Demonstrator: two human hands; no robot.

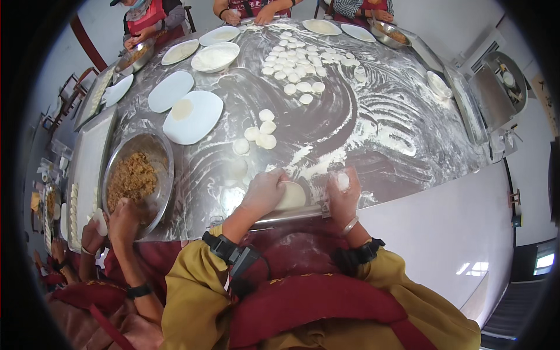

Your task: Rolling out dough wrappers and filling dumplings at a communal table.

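Before me on the floured metal table [385,175], my left hand [264,191] pinches the left edge of a round, flat dough wrapper [294,195]. To the right of the wrapper, my right hand [343,192] is curled low at the table's near edge, with a white, dough-like or floury patch [343,181] on it. What its fingers hold cannot be made out. A shiny metal bar or edge strip [286,215] runs between the hands, just below the wrapper. Several small dough rounds [266,140] lie beyond my left hand, and a larger group of dough rounds [294,61] lies farther back.
Left of me, a co-worker's hand [124,221] reaches into a steel bowl of brown filling [164,192]; their other hand holds a wrapper [100,222]. White plates [203,124] and a long tray [92,148] stand beyond. Several co-workers work across the table, near more bowls.
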